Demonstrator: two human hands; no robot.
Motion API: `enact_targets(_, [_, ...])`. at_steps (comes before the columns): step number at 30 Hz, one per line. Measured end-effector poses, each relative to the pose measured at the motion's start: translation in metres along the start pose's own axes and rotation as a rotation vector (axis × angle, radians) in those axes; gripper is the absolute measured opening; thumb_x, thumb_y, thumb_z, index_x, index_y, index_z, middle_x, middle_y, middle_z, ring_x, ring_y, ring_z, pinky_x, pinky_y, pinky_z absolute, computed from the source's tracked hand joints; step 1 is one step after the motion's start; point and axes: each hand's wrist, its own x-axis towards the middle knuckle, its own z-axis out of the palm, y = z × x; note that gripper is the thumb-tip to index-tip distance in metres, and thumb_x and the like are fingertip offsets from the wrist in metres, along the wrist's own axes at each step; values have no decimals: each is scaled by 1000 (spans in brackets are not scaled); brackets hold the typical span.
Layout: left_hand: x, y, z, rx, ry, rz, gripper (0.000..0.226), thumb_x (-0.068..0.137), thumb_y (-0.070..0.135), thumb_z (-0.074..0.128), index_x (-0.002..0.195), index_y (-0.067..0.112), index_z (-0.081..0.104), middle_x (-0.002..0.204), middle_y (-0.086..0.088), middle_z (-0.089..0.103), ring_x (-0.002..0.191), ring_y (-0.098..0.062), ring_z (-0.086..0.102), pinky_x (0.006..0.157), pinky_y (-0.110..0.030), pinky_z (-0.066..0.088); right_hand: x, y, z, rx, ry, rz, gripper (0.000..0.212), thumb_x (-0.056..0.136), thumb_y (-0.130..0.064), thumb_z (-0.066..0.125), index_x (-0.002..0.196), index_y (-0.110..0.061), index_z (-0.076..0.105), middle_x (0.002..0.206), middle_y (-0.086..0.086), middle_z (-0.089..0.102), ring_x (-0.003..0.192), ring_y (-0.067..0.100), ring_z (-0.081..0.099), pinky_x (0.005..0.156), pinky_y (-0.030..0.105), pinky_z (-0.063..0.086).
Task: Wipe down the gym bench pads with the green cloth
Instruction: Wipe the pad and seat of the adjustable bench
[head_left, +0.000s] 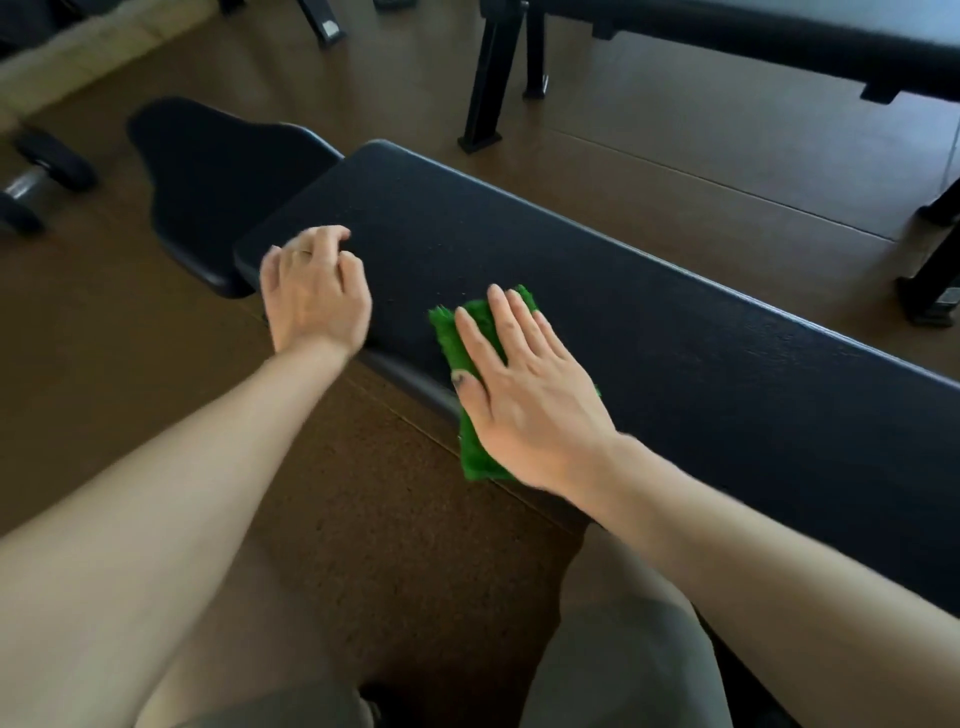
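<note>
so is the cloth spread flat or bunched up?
Spread flat: the green cloth lies on the long pad under the right hand's open palm, near edge overhanging.

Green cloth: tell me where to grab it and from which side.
Take the cloth by its near end, which hangs off the pad's front edge and is free underneath. Come from the near side, below the right hand, and pinch that hanging flap. The rest lies flat on the pad under the open palm, leaving little there to pinch.
</note>
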Motion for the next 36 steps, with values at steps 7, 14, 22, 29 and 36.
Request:
enact_targets(7, [49,-43,2,-84,-119,-71,35,98,25,36,123,16,58,144,-8,48,135,-32,43,119,-46,24,-27,-9,9,-119,-4,14,63,107,-52,12,162,-28,-9,170,7,-14,156,24,-17,127,40,-1])
enact_targets(14, [46,-53,20,-176,33,-32,32,93,27,36,113,18,59,134,-6,53,130,-31,47,116,-46,26,79,-42,12,-54,52,90,60,107,-50,8,163,-31,1,171,7,-8,157,21,-12,128,38,-3])
enact_targets(22, [46,-54,18,-183,16,3,32,92,28,35,113,18,58,132,-6,53,129,-30,47,115,-44,25,99,-67,11,-13,37,219,60,106,-52,7,162,-34,-4,170,4,-15,156,18,-18,128,37,-6])
enact_targets(29, [48,-55,19,-159,16,14,36,92,31,32,114,19,58,131,-7,54,129,-29,47,115,-45,26,99,-67,12,-66,34,162,60,105,-51,5,163,-35,2,171,4,-7,157,19,-11,129,38,-1])
enact_targets(36, [47,-55,19,-156,28,11,33,92,26,36,115,19,59,131,-7,55,130,-31,47,115,-45,25,190,-49,5,6,88,349,56,109,-44,17,163,-34,8,172,6,-4,158,19,-6,128,36,-4])
